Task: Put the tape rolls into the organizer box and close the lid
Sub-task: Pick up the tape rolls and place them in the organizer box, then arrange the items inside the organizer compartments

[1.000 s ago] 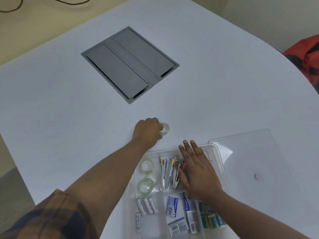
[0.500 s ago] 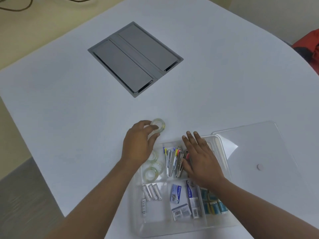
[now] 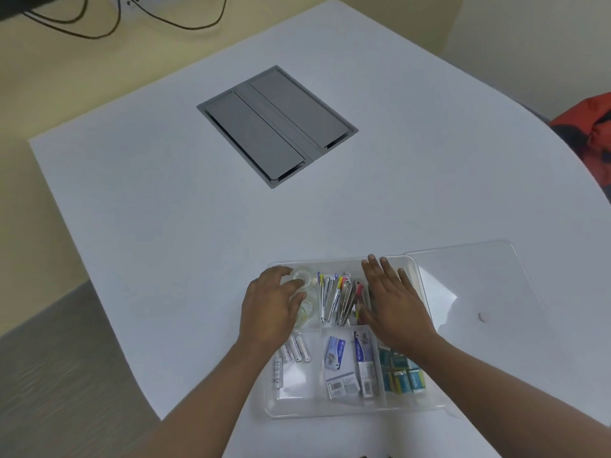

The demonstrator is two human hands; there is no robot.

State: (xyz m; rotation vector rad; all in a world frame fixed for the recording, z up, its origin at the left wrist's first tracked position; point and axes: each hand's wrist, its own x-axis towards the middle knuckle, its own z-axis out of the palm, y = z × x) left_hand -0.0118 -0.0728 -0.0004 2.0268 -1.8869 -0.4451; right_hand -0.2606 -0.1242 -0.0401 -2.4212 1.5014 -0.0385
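Observation:
The clear organizer box (image 3: 334, 414) stands on the white table near me with its lid off. My left hand (image 3: 269, 307) reaches over the box's far-left compartment, fingers curled around a clear tape roll (image 3: 302, 277) held low at the compartment's far end. Two more clear tape rolls (image 3: 308, 309) lie in that same compartment, partly hidden under the hand. My right hand (image 3: 395, 304) lies flat with fingers spread on the box's far-right part, beside the pens (image 3: 337, 297). The transparent lid (image 3: 479, 285) lies flat on the table just right of the box.
Batteries (image 3: 292, 353), small staple boxes (image 3: 344, 368) and teal erasers (image 3: 401, 371) fill the near compartments. A grey cable hatch (image 3: 277, 127) is set into the table's middle. A red bag (image 3: 593, 137) sits past the right edge. Black cables (image 3: 99, 24) hang by the far wall.
My left hand lifted the tape roll from the table beyond the box and carried it back into the far-left compartment. My right hand stayed on the box.

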